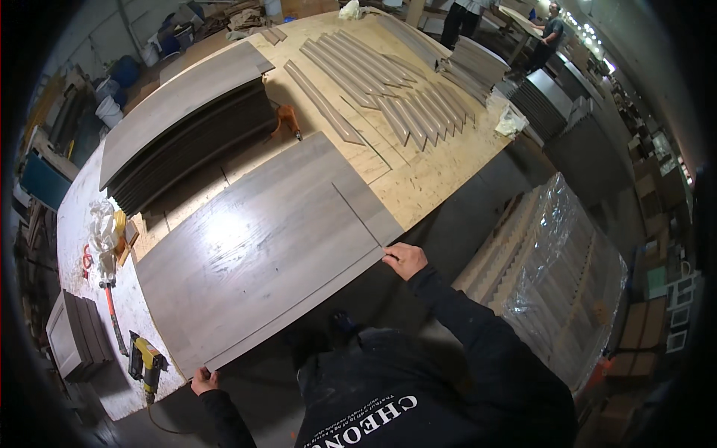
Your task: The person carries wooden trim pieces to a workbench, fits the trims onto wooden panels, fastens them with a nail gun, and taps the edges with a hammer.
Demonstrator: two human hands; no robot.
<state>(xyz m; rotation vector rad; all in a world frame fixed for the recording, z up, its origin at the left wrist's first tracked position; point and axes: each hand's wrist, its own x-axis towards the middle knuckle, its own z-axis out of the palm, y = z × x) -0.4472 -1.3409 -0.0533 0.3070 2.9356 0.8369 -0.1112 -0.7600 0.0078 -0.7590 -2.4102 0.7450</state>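
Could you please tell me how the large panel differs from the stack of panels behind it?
The large panel lies low and flat; the stack of panels rises in many layers. The left hand and right hand are at the large panel's near edge, neither at the stack. The large panel carries a bright glare; the stack's top looks duller. Both look grey-brown.

Above panel [261, 231]: passable | board stack [179, 108]: blocks far-left | behind it: unclear

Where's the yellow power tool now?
The yellow power tool lies lower left in the head view, on the white tabletop, left of the large panel.
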